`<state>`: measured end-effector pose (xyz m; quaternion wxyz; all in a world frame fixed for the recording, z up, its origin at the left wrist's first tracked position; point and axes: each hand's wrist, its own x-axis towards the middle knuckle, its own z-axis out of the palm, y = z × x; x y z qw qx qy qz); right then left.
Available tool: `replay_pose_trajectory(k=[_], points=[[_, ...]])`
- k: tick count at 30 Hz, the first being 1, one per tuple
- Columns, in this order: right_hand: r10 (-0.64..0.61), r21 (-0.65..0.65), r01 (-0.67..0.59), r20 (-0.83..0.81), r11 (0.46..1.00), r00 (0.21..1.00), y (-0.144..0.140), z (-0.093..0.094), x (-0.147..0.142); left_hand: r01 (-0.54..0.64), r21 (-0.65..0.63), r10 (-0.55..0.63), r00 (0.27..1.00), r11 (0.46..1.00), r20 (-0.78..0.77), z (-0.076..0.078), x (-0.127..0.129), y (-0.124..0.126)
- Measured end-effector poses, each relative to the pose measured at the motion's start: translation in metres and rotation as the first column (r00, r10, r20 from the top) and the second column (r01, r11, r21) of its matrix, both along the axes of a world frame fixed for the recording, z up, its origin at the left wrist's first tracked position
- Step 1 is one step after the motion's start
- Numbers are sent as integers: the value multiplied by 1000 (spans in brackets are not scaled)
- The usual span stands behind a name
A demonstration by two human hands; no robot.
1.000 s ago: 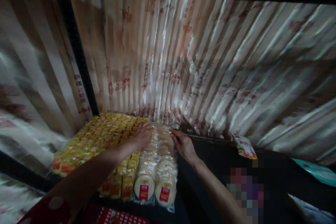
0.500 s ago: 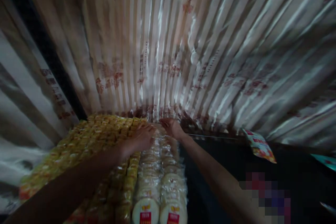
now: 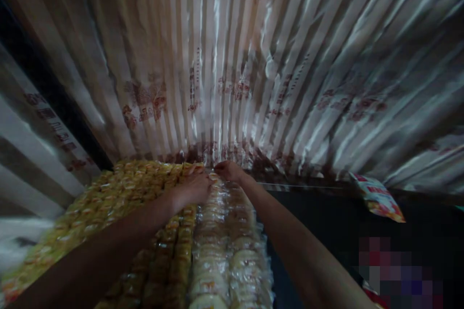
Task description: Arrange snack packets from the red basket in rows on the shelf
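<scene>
At the far end of the packed rows, my left hand (image 3: 197, 187) lies over the edge between yellow-wrapped packs (image 3: 130, 188) and clear-wrapped round packs (image 3: 212, 244). Its fingers look stretched out, though dim and blurred. Close by on the right, my right hand (image 3: 230, 172) is above the far end of the clear-wrapped rows, fingers curled together. Whatever lies between those fingertips is too small and dark to make out. The round packs are pale discs standing on edge in two rows, with red and yellow labels at the near end.
A striped, shiny plastic sheet (image 3: 235, 58) with red print rises behind the packs. A dark surface (image 3: 311, 222) extends to the right, with a colourful snack bag (image 3: 379, 197) on it. A dark post (image 3: 54, 91) slants down at the left.
The view has shifted slightly, so the snack bag and the near packs appear further right and the rows lower. Both hands stay at the far end, a little closer together.
</scene>
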<state>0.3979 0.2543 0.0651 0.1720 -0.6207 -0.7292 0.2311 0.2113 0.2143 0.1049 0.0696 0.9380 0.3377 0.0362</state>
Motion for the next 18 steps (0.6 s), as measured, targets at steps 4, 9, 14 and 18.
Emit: replay_pose_trajectory(k=[4, 9, 14, 18], points=[[-28, 1, 29, -82, 1000, 996, 1, 2, 3, 0, 3, 0, 1000, 1000, 30, 2, 0, 4], [-113, 20, 117, -149, 993, 982, 2, -5, 2, -88, 29, 85, 992, 996, 97, 1, 3, 20], [-177, 36, 184, -153, 982, 972, 2, -4, -2, -114, 58, 106, 988, 992, 116, -3, 6, 40], [-184, 76, 196, -141, 978, 973, 0, -2, -2, -50, 65, 43, 994, 997, 104, -14, 11, 50]])
